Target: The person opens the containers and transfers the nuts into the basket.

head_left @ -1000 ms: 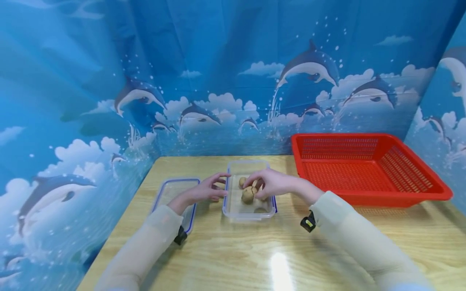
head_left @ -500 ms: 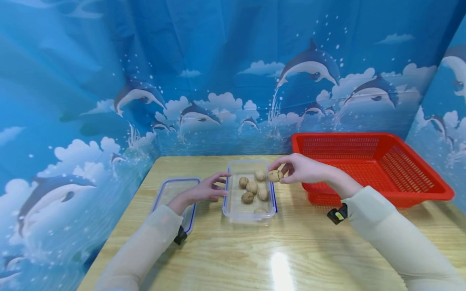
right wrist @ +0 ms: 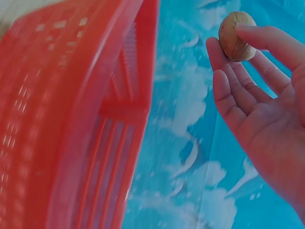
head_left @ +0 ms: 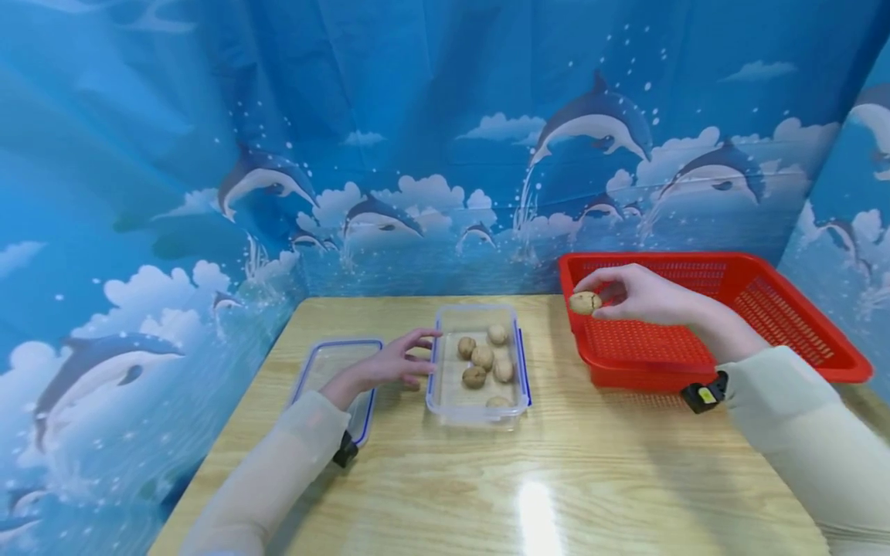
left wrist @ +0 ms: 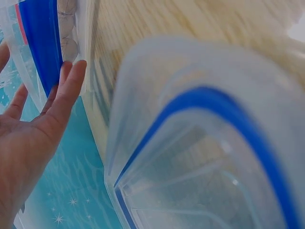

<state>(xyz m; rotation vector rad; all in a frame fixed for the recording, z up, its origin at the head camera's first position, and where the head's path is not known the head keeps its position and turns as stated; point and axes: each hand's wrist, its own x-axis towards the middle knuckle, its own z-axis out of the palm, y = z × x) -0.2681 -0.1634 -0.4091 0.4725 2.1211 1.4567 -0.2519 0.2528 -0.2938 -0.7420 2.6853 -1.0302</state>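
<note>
Between thumb and fingertips, my right hand (head_left: 647,296) pinches a walnut (head_left: 585,303) over the near left part of the red basket (head_left: 643,378). The right wrist view shows the brown, cracked shell of this walnut (right wrist: 234,37) clearly. My left hand (head_left: 398,360) touches the left side of a clear plastic container (head_left: 450,395) with fingers spread and nearly straight. In the left wrist view, the fingertips (left wrist: 76,71) lie at its blue side flap (left wrist: 42,45). Several walnuts (head_left: 475,377) lie inside the container.
A clear lid (head_left: 332,357) with a blue seal lies on the wooden table (head_left: 417,486) under the left forearm. Behind the table hangs a blue curtain (head_left: 431,93) with dolphins. The basket stands at the back right, its walls slotted.
My right hand has lifted a walnut out of the container and carried it right, over the basket's edge. The left hand stays at the container's side.
</note>
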